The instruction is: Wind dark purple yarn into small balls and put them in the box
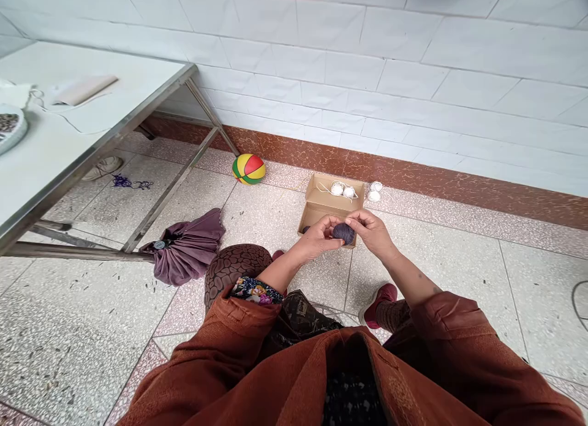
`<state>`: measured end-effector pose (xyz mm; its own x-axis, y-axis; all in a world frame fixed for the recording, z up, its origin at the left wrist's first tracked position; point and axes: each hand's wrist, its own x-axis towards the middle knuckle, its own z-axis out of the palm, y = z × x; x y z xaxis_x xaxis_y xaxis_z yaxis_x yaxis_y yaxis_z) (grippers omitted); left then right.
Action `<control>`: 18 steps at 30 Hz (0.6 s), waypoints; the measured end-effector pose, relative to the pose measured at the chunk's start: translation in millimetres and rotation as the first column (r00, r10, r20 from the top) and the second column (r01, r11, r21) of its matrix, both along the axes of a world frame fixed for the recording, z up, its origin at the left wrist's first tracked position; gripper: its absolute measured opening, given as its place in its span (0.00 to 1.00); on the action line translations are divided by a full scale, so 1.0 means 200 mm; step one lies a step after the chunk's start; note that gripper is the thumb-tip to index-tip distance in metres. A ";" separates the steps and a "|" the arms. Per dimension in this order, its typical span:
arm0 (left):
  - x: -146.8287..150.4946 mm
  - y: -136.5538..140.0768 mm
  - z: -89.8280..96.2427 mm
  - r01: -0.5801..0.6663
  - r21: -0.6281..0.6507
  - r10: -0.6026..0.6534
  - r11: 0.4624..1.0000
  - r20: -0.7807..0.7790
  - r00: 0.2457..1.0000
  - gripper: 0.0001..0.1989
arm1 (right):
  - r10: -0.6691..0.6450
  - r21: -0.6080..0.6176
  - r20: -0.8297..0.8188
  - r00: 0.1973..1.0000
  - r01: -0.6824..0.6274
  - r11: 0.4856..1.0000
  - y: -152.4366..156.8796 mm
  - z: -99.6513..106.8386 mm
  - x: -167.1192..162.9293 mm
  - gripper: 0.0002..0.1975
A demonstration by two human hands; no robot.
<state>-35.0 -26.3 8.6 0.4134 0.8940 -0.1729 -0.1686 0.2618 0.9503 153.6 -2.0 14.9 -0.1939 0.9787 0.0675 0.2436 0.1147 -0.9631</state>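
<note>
A dark purple ball of yarn (343, 233) is held between my two hands, above the near edge of an open cardboard box (316, 213). My left hand (320, 237) cups it from the left with curled fingers. On the other side my right hand (370, 229) pinches at the top of the ball with thumb and fingertips. In the far half of the box lie two white yarn balls (337, 188) with loose strands. Part of another dark item shows at the box's left corner, mostly hidden by my left hand.
Two more white balls (374, 192) sit right of the box by the wall. A striped ball (248, 169) rests near the leg of a metal-framed table (151, 86). A folded purple umbrella (190, 245) lies on the floor, and purple yarn (131, 182) is tangled under the table.
</note>
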 end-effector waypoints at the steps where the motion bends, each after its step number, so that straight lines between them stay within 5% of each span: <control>1: 0.00 0.00 0.00 -0.006 -0.005 0.006 1.000 0.028 1.000 0.26 | 0.002 -0.046 -0.021 1.000 -0.003 0.999 0.00 -0.01 0.00 0.14; 6: 0.01 -0.02 0.04 -0.001 -0.077 0.018 0.997 0.223 0.975 0.32 | 0.033 -0.219 -0.057 0.998 -0.045 0.975 0.00 -0.07 -0.02 0.15; 12: -0.01 0.02 0.02 -0.230 -0.103 0.249 0.968 0.231 0.941 0.26 | 0.117 -0.056 0.164 0.980 -0.109 0.992 -0.06 -0.11 -0.05 0.12; 15: -0.03 0.04 -0.01 -0.343 -0.010 0.342 0.939 0.101 0.934 0.27 | 0.225 0.031 0.237 0.945 -0.239 0.971 -0.10 -0.07 -0.06 0.10; 18: -0.04 0.05 -0.01 -0.323 0.101 0.331 0.941 -0.069 0.941 0.27 | 0.269 0.167 0.245 0.932 -0.313 0.935 -0.10 0.00 -0.05 0.09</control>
<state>-43.0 -16.4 6.2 0.0831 0.9905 -0.1098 -0.1502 0.1213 0.9812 144.3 -22.0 14.8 -0.4997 0.8473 0.1801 0.3682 0.3960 -0.8412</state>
